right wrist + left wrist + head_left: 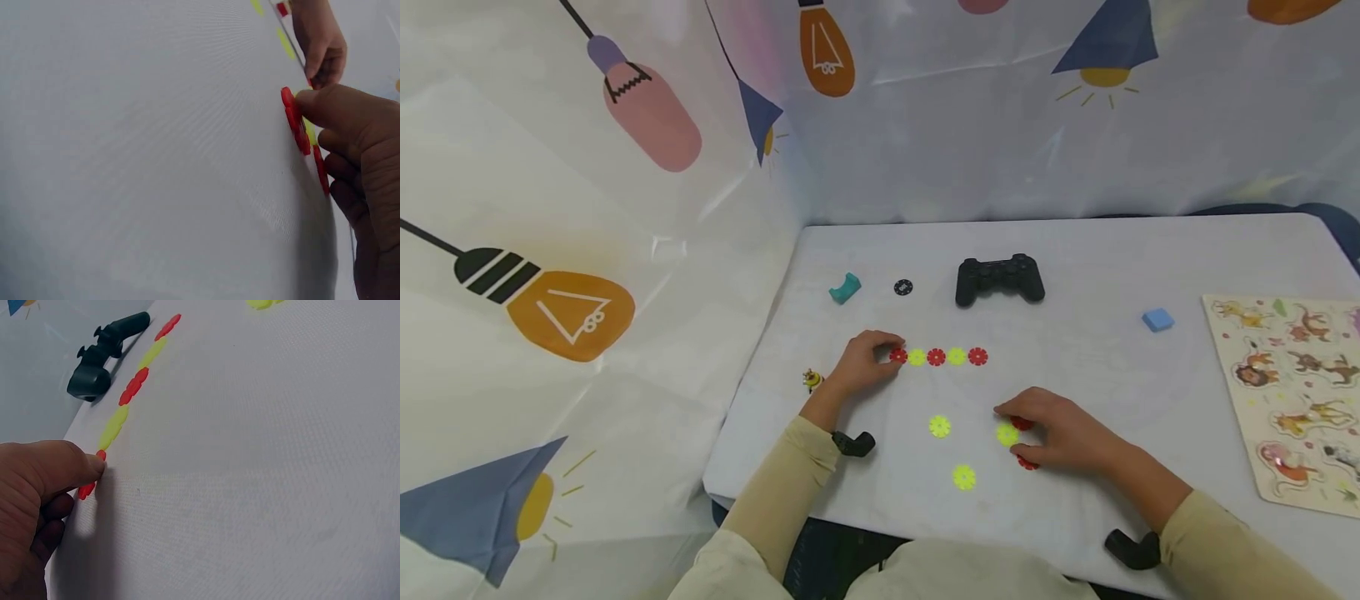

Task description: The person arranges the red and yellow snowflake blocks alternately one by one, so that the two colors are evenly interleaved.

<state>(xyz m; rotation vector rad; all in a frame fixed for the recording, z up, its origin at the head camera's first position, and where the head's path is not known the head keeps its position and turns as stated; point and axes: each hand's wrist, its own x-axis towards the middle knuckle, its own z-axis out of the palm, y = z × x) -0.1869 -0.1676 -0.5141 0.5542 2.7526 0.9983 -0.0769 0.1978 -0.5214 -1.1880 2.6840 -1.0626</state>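
Nearest are two long beige sleeves (1240, 542), each with a curved black device (1133, 550) at the cuff. Just beyond, a yellow disc (964, 477) lies flat on the desk (880, 492), its edge scalloped like a flower. The desk has a white covering with a fine woven texture, visible up close in the wrist views, and a rounded near corner.

The right hand (1063, 433) has its thumb and forefinger apart, curved around a small cluster; the thumb touches the near red disc (1027, 463), another red disc lies beneath the forefinger, and a yellow one sits between. A lone yellow disc (940, 427) lies to the left of this group.

Farther on, the left hand (867, 364) pinches the red disc at the row's left end (897, 356) between thumb and forefinger. From there a straight row (936, 357) runs rightward: red, yellow, red, yellow, red. A small yellow figure (812, 380) stands beside the left wrist.

At the right edge is a pale board (1262, 408) printed with animals; a blue block (1157, 320) lies near it. Toward the back are a matte black game controller (998, 279), a round black chip (903, 287) with white marks too small to read, and a curved teal piece (846, 288). Beyond hangs glossy white sheeting (925, 158) printed with bulbs and lamps.
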